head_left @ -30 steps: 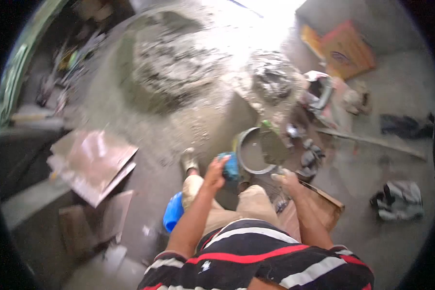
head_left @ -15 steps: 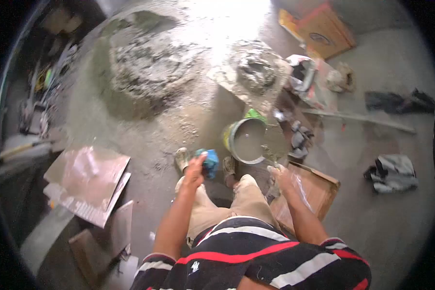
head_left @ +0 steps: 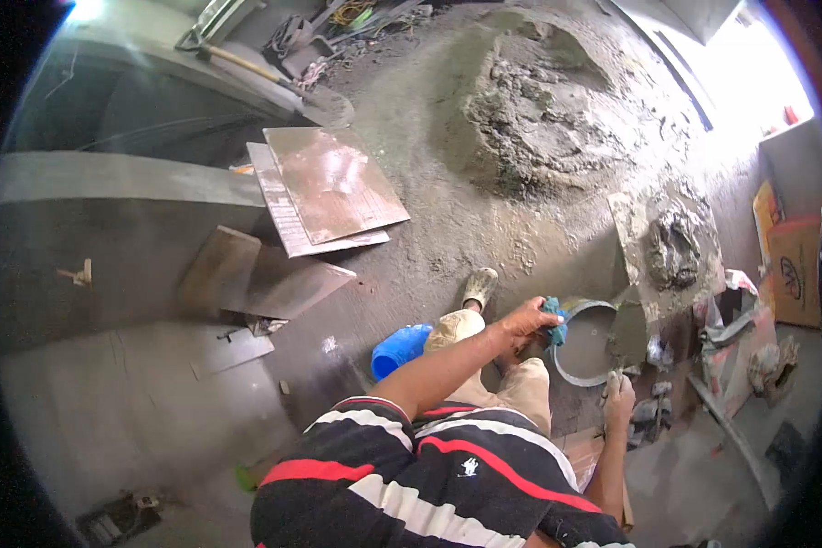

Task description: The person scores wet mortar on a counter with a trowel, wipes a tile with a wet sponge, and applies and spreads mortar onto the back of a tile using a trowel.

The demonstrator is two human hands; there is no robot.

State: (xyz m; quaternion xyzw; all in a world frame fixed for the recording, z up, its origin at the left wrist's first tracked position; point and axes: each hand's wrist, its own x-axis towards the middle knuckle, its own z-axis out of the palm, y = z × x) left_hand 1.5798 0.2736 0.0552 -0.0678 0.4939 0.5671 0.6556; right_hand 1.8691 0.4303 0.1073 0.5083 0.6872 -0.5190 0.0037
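The left hand (head_left: pixel 532 320) grasps a blue-green cloth (head_left: pixel 555 323) at a bucket's (head_left: pixel 564 368) rim, probably so drips land inside. The right hand (head_left: pixel 619 395) curls near the opposite rim; what it grips, I cannot tell.

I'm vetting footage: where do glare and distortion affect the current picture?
Head view: glare whites out the upper-right opening; head view: a sheen pales the pinkish panel; head view: corners go black, outer edges look bent; head view: left hand and blue-green cloth or sponge are readable.
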